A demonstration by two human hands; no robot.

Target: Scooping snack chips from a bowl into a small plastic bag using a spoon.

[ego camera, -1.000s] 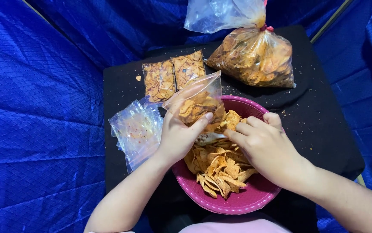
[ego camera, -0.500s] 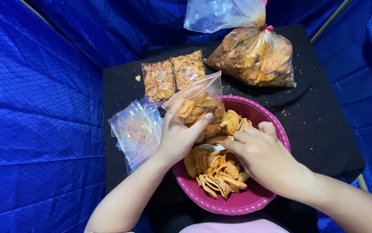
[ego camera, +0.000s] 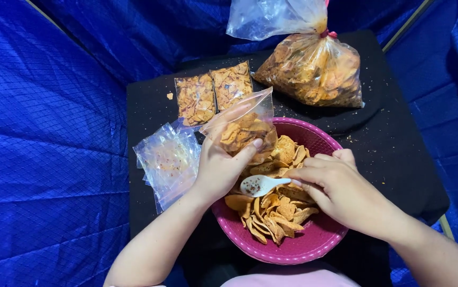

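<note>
My left hand (ego camera: pixel 221 167) grips a small clear plastic bag (ego camera: pixel 242 125) partly filled with orange chips, held tilted over the far-left rim of a magenta bowl (ego camera: pixel 298 250). The bowl holds a heap of orange chips (ego camera: pixel 274 204). My right hand (ego camera: pixel 340 188) pinches the handle of a small white spoon (ego camera: pixel 258 185) that lies across the chips, its scoop dusted with dark seasoning and pointing toward my left hand.
Two filled small chip bags (ego camera: pixel 213 93) lie flat on the black table (ego camera: pixel 399 159) behind the bowl. A stack of empty clear bags (ego camera: pixel 168 162) sits at the left. A big tied plastic bag of chips (ego camera: pixel 314 66) rests at the back. Blue tarp (ego camera: pixel 43 143) surrounds everything.
My right hand drew back toward me from the small bag, and the white spoon has come into view, lying across the chips. The left hand and bag stayed put.
</note>
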